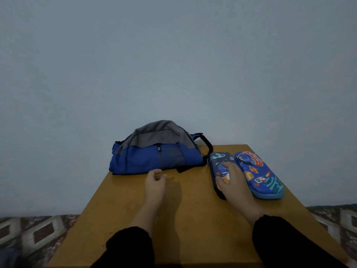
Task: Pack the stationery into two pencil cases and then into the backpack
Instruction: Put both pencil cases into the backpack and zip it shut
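A blue and grey backpack lies on its side at the far left of the wooden table, its zip closed as far as I can see. Two closed blue space-print pencil cases lie side by side at the far right: the darker case on the left, the lighter case on the right. My right hand lies on top of the darker case, fingers spread over its lid and thumb at its left edge. My left hand hovers just in front of the backpack, fingers loosely curled, holding nothing. No loose stationery shows.
A plain grey-blue wall stands right behind the table. Patterned floor tiles show past the table's left and right edges. The pencil cases lie close to the table's right edge.
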`<state>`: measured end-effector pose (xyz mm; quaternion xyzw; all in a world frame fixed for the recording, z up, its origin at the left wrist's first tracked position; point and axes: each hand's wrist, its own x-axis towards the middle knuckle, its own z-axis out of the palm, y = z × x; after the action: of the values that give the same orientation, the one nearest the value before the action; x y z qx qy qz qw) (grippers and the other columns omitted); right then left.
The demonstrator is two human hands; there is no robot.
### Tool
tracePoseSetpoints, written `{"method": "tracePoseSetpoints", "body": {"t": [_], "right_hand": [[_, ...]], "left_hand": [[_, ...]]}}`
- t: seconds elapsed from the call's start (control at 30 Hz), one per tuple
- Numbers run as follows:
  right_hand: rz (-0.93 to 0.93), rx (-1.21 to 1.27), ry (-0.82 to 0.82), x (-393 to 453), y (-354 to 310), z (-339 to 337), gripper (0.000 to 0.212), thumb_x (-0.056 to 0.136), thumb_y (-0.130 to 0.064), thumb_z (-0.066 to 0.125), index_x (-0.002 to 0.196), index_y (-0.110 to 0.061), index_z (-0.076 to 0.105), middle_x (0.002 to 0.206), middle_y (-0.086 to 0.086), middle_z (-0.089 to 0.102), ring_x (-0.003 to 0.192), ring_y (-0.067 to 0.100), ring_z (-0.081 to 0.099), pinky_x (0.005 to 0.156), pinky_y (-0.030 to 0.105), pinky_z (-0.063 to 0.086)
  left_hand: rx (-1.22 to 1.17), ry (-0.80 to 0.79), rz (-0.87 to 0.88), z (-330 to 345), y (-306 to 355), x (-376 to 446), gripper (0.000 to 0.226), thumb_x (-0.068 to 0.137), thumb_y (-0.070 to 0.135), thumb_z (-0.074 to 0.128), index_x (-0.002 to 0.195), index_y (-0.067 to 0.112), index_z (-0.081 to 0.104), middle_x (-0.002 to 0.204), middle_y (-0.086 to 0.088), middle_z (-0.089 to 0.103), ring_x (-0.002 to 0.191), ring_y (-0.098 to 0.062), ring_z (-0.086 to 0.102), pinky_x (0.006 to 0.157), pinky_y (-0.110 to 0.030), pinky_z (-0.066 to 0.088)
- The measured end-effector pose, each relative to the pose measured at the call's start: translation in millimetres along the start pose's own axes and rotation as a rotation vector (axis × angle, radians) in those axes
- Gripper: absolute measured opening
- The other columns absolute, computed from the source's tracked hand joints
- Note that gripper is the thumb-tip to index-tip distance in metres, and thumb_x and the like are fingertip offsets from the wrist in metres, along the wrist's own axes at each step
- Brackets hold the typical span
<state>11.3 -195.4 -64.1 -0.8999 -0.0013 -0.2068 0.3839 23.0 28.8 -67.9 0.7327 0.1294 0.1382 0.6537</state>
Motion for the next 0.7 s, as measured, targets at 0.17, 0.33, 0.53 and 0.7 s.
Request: {"method": "tracePoseSetpoints", "body": {"t": [0.17,0.33,0.53,0.7], "right_hand": [[0.039,0.08,-0.102,21,-28,22,0.054,0.093,-0.026,0.059,0.143,-0.016,0.039,0.144,0.003,0.044,0.132,0.017,0.039,0.107,0.032,0.035],[0.107,0.201,-0.155,42,-41,37,0.054,0.093,-0.025,0.061,0.142,-0.013,0.04,0.141,0.007,0.047,0.13,0.021,0.043,0.099,0.028,0.036],[0.236,0.338,-0.16,73,-42,55,0.063,0.093,-0.025,0.061,0.147,-0.008,0.033,0.148,0.01,0.04,0.134,0.025,0.04,0.102,0.031,0.036],[0.281,0.346,-0.157,93,-41,70,0.065,0.094,-0.027,0.06,0.148,-0.006,0.03,0.148,0.012,0.04,0.134,0.027,0.04,0.102,0.033,0.037]], "left_hand": [[0.083,0.071,0.093,-29,13,29,0.028,0.094,0.011,0.055,0.122,0.011,0.051,0.098,0.0,0.056,0.086,-0.013,0.055,0.07,-0.024,0.046],[0.218,0.112,0.177,-47,17,59,0.046,0.092,0.008,0.056,0.136,0.01,0.043,0.137,-0.009,0.043,0.105,-0.014,0.046,0.081,-0.027,0.041],[0.4,0.172,0.196,-64,14,92,0.057,0.092,0.008,0.054,0.145,0.007,0.033,0.153,-0.009,0.026,0.133,-0.03,0.038,0.099,-0.039,0.043],[0.486,0.203,0.153,-69,13,105,0.066,0.092,0.005,0.053,0.15,0.007,0.023,0.159,-0.011,0.013,0.137,-0.033,0.033,0.102,-0.042,0.039]]}}
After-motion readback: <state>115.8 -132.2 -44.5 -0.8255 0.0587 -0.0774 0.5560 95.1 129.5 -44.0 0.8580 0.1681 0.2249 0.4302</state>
